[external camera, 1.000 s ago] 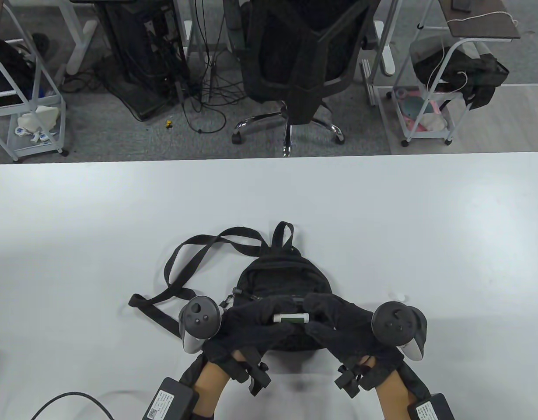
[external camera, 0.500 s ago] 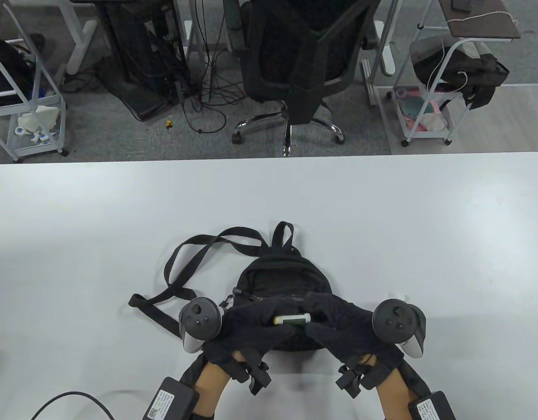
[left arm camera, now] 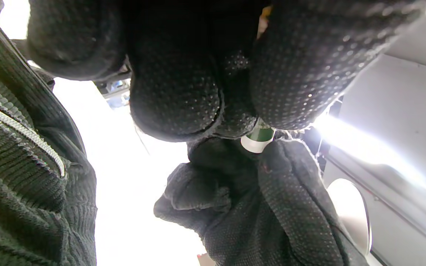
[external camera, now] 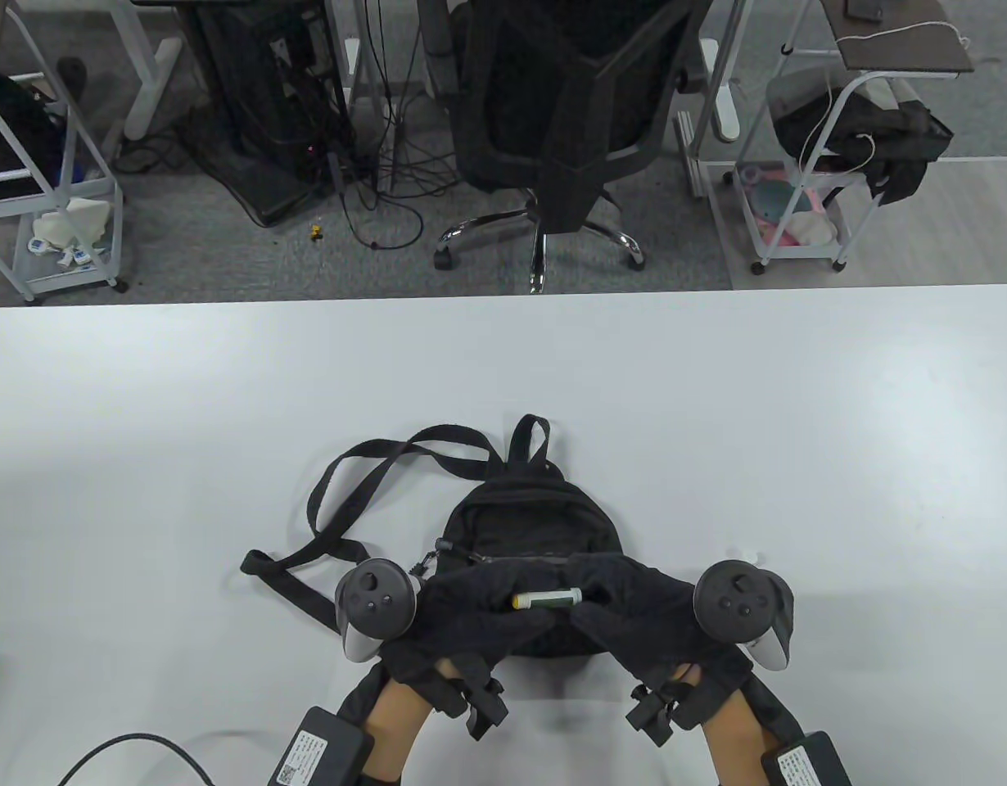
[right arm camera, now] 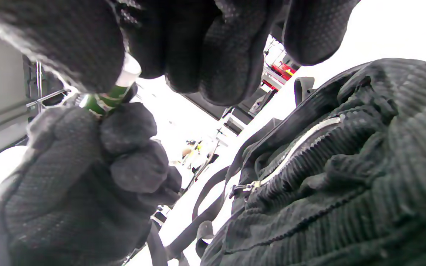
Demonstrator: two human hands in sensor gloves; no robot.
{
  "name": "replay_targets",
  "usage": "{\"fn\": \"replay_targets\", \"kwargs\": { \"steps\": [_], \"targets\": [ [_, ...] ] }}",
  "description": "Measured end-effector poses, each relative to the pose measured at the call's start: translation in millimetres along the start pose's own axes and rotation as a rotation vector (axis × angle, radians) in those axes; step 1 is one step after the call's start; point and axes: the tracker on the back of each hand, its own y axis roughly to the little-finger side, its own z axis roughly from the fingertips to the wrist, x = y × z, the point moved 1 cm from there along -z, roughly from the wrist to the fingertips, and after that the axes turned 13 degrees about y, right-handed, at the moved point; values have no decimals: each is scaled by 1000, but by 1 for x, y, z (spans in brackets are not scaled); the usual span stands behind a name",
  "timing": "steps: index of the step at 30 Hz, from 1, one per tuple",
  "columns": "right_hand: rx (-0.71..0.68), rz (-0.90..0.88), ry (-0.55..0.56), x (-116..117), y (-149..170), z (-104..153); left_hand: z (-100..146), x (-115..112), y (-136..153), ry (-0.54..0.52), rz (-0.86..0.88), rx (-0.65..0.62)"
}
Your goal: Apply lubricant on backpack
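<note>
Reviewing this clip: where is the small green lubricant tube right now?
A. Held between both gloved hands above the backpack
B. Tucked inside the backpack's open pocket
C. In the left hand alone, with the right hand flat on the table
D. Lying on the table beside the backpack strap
A: the table view shows the green tube spanning between the left hand and the right hand, over the backpack.

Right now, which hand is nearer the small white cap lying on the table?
Right. The right hand holds the green lubricant stick just left of the white cap; the left hand is farther left, across the black backpack.
</note>
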Motion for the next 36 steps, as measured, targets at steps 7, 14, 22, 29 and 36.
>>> {"fn": "replay_targets", "kwargs": {
  "steps": [7, 14, 22, 29, 36],
  "targets": [
    [62, -41, 0, 5, 7, 0, 0, 1, -1, -8, -1, -4],
    [82, -62, -1, 11, 3, 0, 0, -2, -4, -20, -36, -7],
    [165, -134, -3, 14, 14, -1, 0, -4, -4, -30, -75, -15],
    [223, -155, 37, 14, 14, -1, 1, -9, -7, -43, -149, -18],
    [169, -59, 138, -5, 4, -1, 0, -4, -17, 16, -338, 92]
  ]
}}
